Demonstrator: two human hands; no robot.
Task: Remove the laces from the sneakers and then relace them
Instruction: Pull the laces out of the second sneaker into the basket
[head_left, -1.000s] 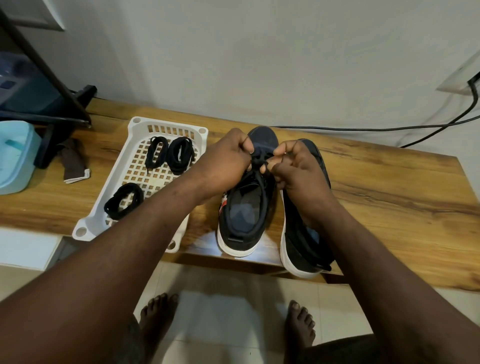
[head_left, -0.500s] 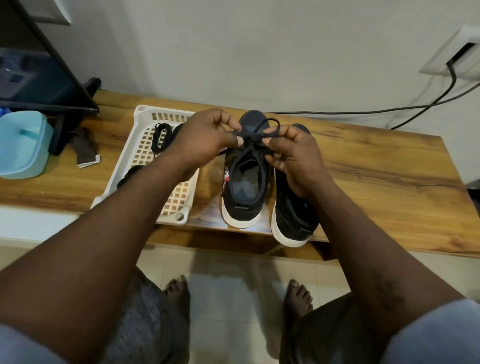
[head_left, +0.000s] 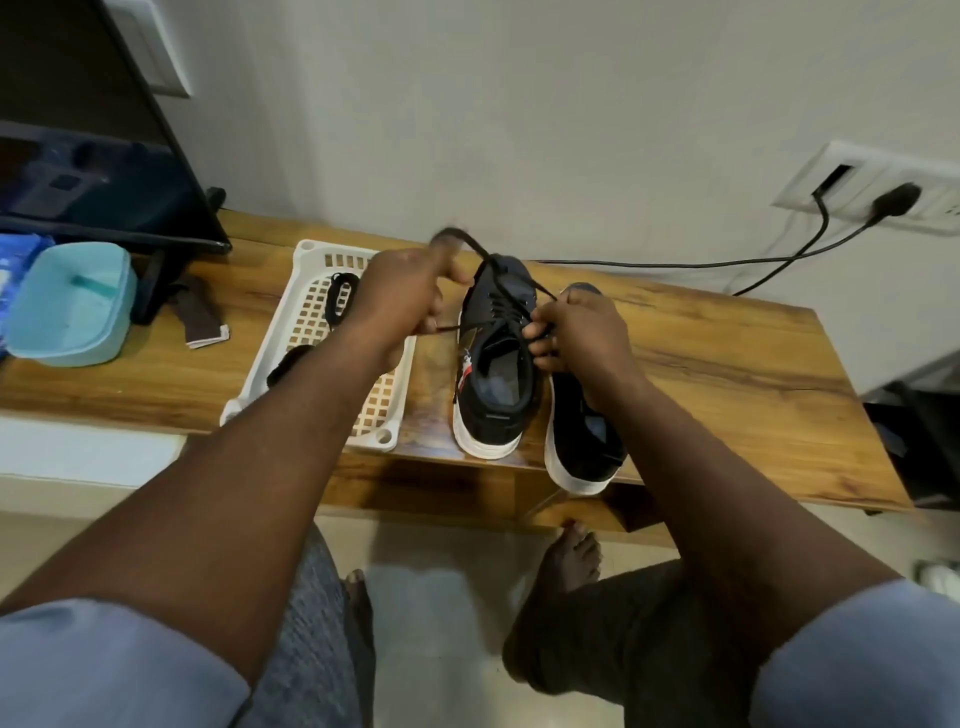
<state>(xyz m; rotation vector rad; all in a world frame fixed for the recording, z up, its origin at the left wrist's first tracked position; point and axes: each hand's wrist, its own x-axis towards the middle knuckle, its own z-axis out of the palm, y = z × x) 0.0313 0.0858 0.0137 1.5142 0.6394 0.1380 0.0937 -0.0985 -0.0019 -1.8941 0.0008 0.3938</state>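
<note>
Head view: we see the laced sneaker (head_left: 493, 384) standing toe-away on the bench (head_left: 701, 364) between both hands, the left hand (head_left: 400, 296) pinching the lace (head_left: 496, 273) raised leftward, the right hand (head_left: 576, 332), nearer the eyelets, pinching its other end.

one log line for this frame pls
left hand: holds lace end raised | right hand: pinches lace at laced sneaker eyelets | other sneaker: beside it on table | basket: coiled laces

Wooden bench (head_left: 727, 374) spans the centre, bearing a white perforated basket (head_left: 310, 312) at 9 o'clock. Teal tub (head_left: 67, 306) and brown folded strap (head_left: 200, 317) lie farther out, below a dark screen (head_left: 78, 171) at 10 o'clock. Wall socket (head_left: 872, 192) with black cables (head_left: 675, 264) sits at 2 o'clock.
</note>
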